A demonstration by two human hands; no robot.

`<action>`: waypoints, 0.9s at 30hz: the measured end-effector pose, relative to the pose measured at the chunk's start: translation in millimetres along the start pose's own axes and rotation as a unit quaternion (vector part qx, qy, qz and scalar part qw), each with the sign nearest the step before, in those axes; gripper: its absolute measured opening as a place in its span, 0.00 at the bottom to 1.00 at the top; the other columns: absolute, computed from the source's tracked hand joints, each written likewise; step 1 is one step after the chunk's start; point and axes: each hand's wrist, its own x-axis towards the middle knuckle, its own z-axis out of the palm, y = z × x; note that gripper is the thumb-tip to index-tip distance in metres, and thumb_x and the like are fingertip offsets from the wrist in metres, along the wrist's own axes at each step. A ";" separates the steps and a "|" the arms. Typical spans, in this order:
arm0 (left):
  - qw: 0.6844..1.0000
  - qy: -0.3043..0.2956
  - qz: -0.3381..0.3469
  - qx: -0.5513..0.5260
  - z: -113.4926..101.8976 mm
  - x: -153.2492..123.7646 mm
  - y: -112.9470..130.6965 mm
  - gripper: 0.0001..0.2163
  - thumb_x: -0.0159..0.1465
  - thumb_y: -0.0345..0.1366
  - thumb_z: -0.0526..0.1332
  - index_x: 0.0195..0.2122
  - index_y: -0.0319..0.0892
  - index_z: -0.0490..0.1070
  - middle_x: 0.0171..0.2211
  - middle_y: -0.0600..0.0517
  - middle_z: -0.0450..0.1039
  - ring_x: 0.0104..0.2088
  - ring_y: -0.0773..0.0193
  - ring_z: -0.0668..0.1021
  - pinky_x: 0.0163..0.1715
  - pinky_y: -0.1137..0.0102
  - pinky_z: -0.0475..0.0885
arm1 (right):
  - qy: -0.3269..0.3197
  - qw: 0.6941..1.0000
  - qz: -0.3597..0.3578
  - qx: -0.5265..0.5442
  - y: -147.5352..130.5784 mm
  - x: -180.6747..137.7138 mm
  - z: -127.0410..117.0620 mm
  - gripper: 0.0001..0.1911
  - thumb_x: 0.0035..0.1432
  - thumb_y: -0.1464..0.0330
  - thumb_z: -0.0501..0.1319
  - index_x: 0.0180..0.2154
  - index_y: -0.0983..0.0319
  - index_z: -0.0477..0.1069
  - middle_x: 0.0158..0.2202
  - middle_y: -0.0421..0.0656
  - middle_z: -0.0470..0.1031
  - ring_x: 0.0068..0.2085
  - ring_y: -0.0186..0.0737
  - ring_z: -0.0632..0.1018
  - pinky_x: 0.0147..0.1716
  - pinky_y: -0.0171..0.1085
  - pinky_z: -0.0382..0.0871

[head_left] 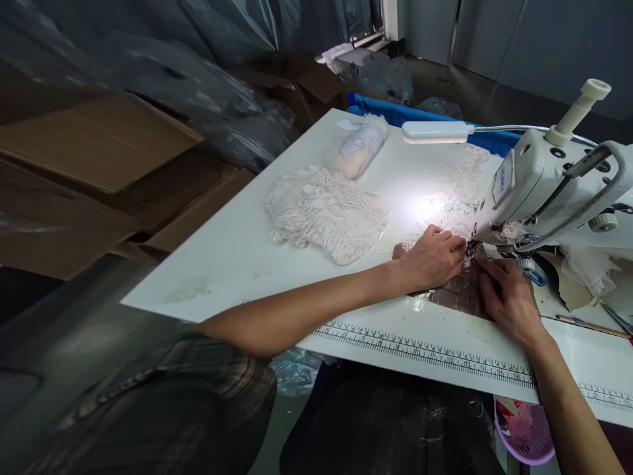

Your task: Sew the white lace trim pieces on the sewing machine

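Note:
My left hand (438, 258) is closed, its fingers bunched on the edge of white lace (448, 211) just left of the sewing machine's (524, 191) needle area. My right hand (509, 293) comes in from the other side, index finger and thumb drawn together beside the presser foot (471, 249). What its fingertips hold, if anything, is too small to make out. Under both hands lies a brown, shiny sheet (457, 297) on the white table. The machine's lamp (438, 132) lights the lace brightly.
A pile of white lace pieces (331, 211) and a wrapped pale bundle (361, 146) lie left on the table (237, 277). A ruler strip (395, 343) runs along the front edge. Scissors (616, 316) and a pencil (588, 324) lie right. Cardboard boxes (99, 145) stand left; a purple basket (527, 442) below.

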 end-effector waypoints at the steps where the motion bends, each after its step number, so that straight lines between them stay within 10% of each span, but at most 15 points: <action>1: 1.000 0.004 -0.001 -0.004 -2.4 0.3 -1.4 0.15 0.73 0.37 0.49 0.46 0.36 0.73 0.47 0.43 0.75 0.42 0.57 0.74 0.45 0.60 0.64 | 0.018 0.999 0.013 0.027 3.3 -1.7 -0.8 0.21 0.63 0.64 0.51 0.53 0.58 0.74 0.39 0.48 0.74 0.38 0.43 0.76 0.39 0.44 0.72; 11: 0.967 0.007 0.186 -0.175 -13.6 1.8 -39.8 0.08 0.70 0.33 0.56 0.42 0.39 0.75 0.43 0.45 0.76 0.42 0.63 0.76 0.45 0.67 0.70 | -0.009 0.994 0.072 0.076 3.8 2.0 -7.9 0.13 0.58 0.63 0.54 0.41 0.61 0.72 0.32 0.46 0.76 0.33 0.44 0.75 0.34 0.44 0.71; 21: 0.962 0.113 0.026 -0.247 0.9 4.9 -25.5 0.10 0.72 0.32 0.47 0.38 0.39 0.66 0.35 0.47 0.72 0.34 0.67 0.73 0.34 0.70 0.74 | -0.043 0.995 -0.049 -0.081 -8.2 -5.6 -1.4 0.21 0.66 0.63 0.49 0.55 0.60 0.71 0.44 0.51 0.74 0.38 0.44 0.75 0.34 0.42 0.73; 27: 0.969 0.068 0.088 -0.219 -1.4 0.2 -24.7 0.12 0.73 0.33 0.47 0.41 0.36 0.68 0.38 0.45 0.73 0.38 0.65 0.74 0.40 0.68 0.75 | -0.072 0.988 -0.070 -0.120 -9.4 -4.1 1.3 0.23 0.66 0.65 0.48 0.58 0.58 0.71 0.44 0.51 0.70 0.38 0.44 0.73 0.34 0.43 0.74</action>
